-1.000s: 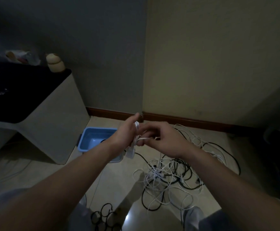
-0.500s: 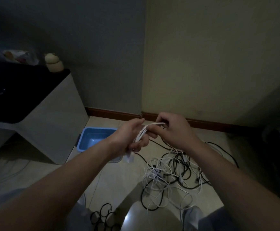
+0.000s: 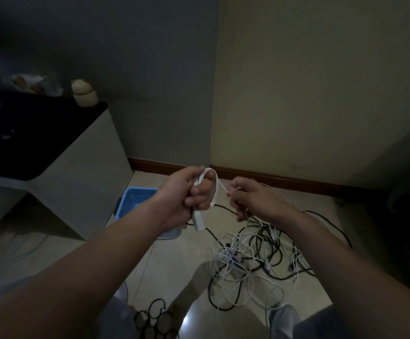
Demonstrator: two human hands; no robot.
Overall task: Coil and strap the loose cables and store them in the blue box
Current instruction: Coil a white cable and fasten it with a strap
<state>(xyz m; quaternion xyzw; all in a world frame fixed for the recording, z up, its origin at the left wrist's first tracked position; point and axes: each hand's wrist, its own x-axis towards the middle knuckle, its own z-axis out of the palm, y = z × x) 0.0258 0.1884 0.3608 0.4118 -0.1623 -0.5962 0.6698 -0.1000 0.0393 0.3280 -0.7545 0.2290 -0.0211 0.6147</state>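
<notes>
Currently, the left hand [image 3: 189, 199] is clasping the loops of the light, limp white cable [image 3: 215, 189] while the right hand [image 3: 255, 201] is pinching its slack run.

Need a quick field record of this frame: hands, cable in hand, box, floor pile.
left hand: grips loops of white cable, plug hanging below the fist
right hand: pinches that cable's free strand, apart from the left hand
blue box: on floor beside cabinet, partly hidden by left forearm
floor pile: black and white cables, tangled
stage: coiling under way; no strap visible
</notes>
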